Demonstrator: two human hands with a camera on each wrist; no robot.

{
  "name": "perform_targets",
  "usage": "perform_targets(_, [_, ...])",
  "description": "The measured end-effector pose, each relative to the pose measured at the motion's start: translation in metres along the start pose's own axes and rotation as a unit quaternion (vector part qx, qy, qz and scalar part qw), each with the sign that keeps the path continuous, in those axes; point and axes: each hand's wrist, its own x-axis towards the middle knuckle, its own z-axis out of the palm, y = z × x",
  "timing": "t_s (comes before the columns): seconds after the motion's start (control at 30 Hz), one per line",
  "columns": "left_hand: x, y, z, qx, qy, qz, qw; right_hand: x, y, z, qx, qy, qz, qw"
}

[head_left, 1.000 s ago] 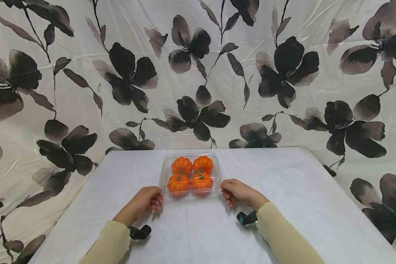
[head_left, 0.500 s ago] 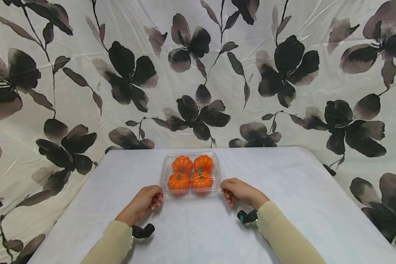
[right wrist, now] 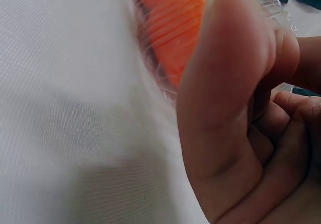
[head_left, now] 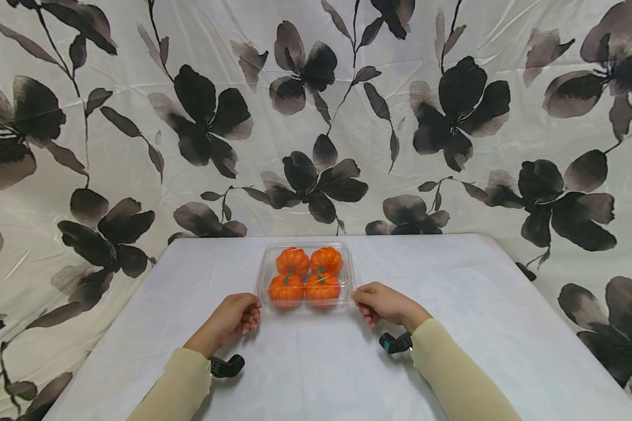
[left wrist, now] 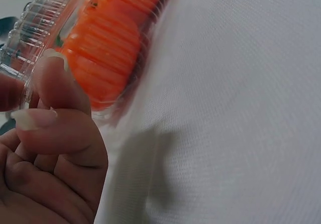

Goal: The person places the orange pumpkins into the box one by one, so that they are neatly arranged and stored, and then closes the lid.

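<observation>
A clear plastic clamshell container (head_left: 304,248) with several small orange pumpkins (head_left: 322,287) inside sits toward the back of the table. The pumpkins have green stems and lie in two rows. My left hand (head_left: 230,318) pinches the container's front left corner between thumb and fingers, the others curled below. At the front right corner my right hand (head_left: 390,305) pinches the rim in the same way. The left wrist view shows the ribbed plastic edge (left wrist: 42,20) between thumb and finger, close to an orange pumpkin (left wrist: 103,58). In the right wrist view the thumb covers much of the container.
A white cloth (head_left: 316,374) covers the table. Behind it hangs a pale curtain (head_left: 390,199) printed with dark flowers. Black wrist cameras (head_left: 227,366) sit under both sleeved forearms.
The pumpkins have shifted very slightly in the container. Both hands keep their grip at the front corners, and the left wrist has moved a little.
</observation>
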Motion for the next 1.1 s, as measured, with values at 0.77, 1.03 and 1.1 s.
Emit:
perform_targets(0.77, [0.013,0.004,0.017,0.045,0.006,-0.006,0.999,-0.006,0.005,-0.01,0.014,0.054,0.026,0.998])
perform_targets(1.03, [0.016,0.008,0.024,0.064,-0.011,-0.002,0.9979,-0.014,0.006,-0.016,0.016,0.059,0.024,0.998])
perform_targets(1.1, [0.017,0.008,0.026,0.07,-0.021,0.001,0.9973,-0.016,0.008,-0.018,0.02,0.058,0.024,0.998])
